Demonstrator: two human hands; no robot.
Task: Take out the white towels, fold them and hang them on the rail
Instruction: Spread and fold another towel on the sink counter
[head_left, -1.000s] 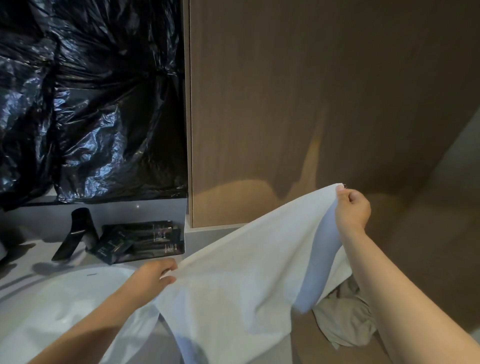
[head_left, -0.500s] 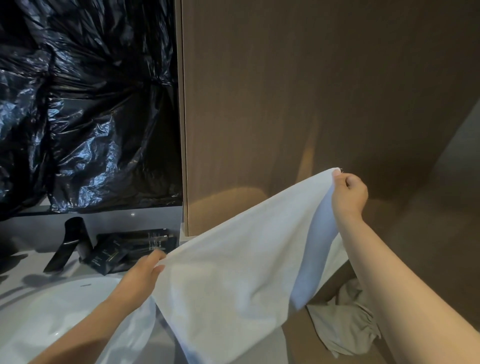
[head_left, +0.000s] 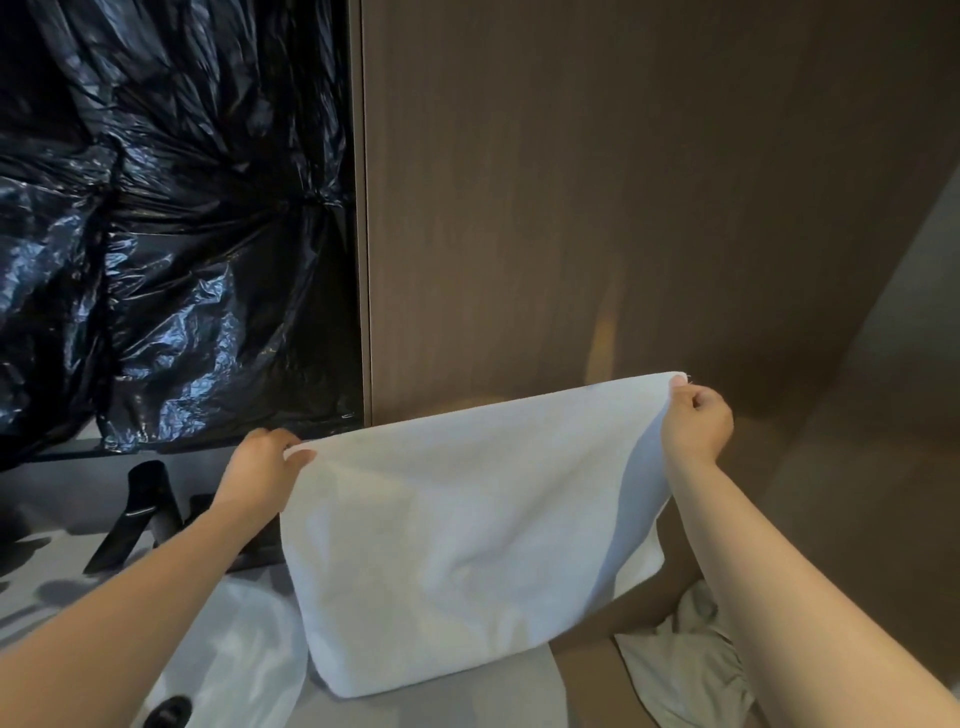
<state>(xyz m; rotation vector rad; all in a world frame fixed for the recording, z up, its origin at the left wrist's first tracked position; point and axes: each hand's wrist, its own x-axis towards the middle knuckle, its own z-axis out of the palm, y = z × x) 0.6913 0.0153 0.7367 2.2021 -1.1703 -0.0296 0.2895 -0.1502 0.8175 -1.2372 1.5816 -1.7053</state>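
Your left hand (head_left: 265, 467) has come up since a moment ago, so the top edge of the white cloth towel (head_left: 467, 519) now runs close to level instead of slanting, drawn taut between it and your right hand (head_left: 696, 421). The fingers of each hand pinch a top corner. The towel hangs in front of you, above the pale grey worktop (head_left: 467, 706) and before the brown wood-grain panel (head_left: 623, 208). It looks squared up for a fold; no rail shows here.

Dim, warm-toned, slightly soft. Glare streaks on black plastic (head_left: 171, 291); grey shadow down right side of white towel (head_left: 467, 519).
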